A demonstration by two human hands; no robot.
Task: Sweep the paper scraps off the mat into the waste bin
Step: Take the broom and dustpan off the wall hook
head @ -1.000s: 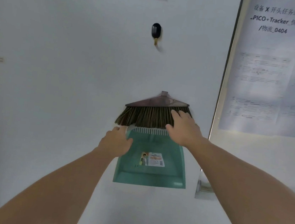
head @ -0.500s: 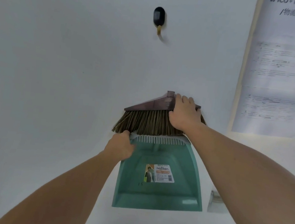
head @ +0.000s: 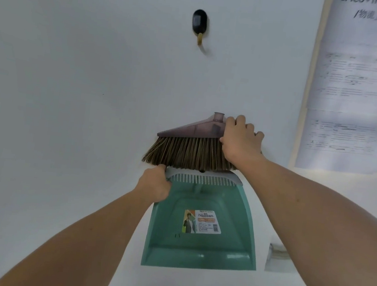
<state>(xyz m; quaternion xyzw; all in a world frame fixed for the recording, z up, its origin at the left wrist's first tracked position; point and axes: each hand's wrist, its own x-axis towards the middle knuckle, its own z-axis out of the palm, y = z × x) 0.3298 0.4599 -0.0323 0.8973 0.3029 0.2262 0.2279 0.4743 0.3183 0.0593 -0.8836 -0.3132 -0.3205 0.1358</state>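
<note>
A broom head (head: 190, 143) with a translucent brown cap and tan bristles sits against the white wall, directly above a teal dustpan (head: 201, 225) with a grey comb edge and a product label. My right hand (head: 240, 141) grips the right end of the broom cap. My left hand (head: 155, 184) holds the upper left corner of the dustpan. No handle shows on the broom head. Mat, paper scraps and waste bin are out of view.
A black wall hook (head: 199, 25) with a brass tip is mounted above the broom. Printed paper sheets (head: 360, 88) are stuck on a panel at the right. A small white fitting (head: 275, 258) sits low on the wall at the right.
My right hand climbed from the bristles to the broom cap and closed on it. My left hand closed on the dustpan's corner. The view moved closer to the wall.
</note>
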